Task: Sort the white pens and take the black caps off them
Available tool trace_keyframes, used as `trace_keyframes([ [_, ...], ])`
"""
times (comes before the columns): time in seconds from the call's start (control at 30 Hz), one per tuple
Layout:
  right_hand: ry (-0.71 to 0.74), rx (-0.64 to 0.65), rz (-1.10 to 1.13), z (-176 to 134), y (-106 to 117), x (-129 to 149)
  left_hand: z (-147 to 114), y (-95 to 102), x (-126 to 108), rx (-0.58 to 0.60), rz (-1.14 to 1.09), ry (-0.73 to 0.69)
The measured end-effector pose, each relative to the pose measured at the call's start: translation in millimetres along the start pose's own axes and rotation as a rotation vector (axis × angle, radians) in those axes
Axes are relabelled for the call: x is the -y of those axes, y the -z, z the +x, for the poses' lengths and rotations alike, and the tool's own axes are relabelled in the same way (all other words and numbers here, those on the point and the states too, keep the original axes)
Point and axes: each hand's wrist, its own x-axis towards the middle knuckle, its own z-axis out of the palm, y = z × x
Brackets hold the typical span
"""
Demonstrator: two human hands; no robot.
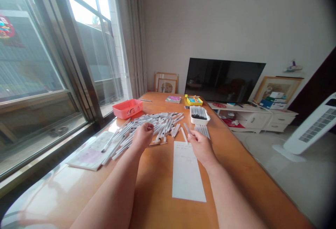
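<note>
My right hand (201, 145) pinches a pale, translucent pen barrel (186, 128) above the top of a white sheet of paper (187, 176) with handwriting. Over the near side of a large heap of pens and pen parts (162, 120), my left hand (143, 136) is closed, fingertips together. Something small and dark shows at those fingertips, too small to name. One loose white pen barrel (183, 134) lies just left of my right hand. Beyond that hand stands a white box (200, 121) of upright pens with dark lower ends, and several barrels (202, 130) lie side by side in front of it.
A red plastic basket (127, 108) stands by the window, left of the heap. Pens overlap a notebook (91, 152) at the left. Farther back are a colourful booklet (173, 99) and a yellow tray (194, 100). The wooden table's (236, 173) right edge drops to the floor.
</note>
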Motion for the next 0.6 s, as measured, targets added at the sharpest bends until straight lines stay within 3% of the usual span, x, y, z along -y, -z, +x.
trace_keyframes([
  [0.17, -0.005, -0.011, -0.041, 0, -1, -2, -14, -19.3, -11, 0.082, 0.439, -0.283],
  [0.23, -0.013, -0.022, -0.054, 0, -1, -1, -17, -22.3, -11, 0.118, 0.514, -0.311],
  [0.47, -0.018, -0.024, -0.063, 0, 0, -1, -1, 7.7, -1, -0.064, 0.593, -0.015],
  [0.6, -0.021, -0.011, -0.067, 1, -1, -5, 2, 16.8, -2, 0.016, 0.672, 0.055],
])
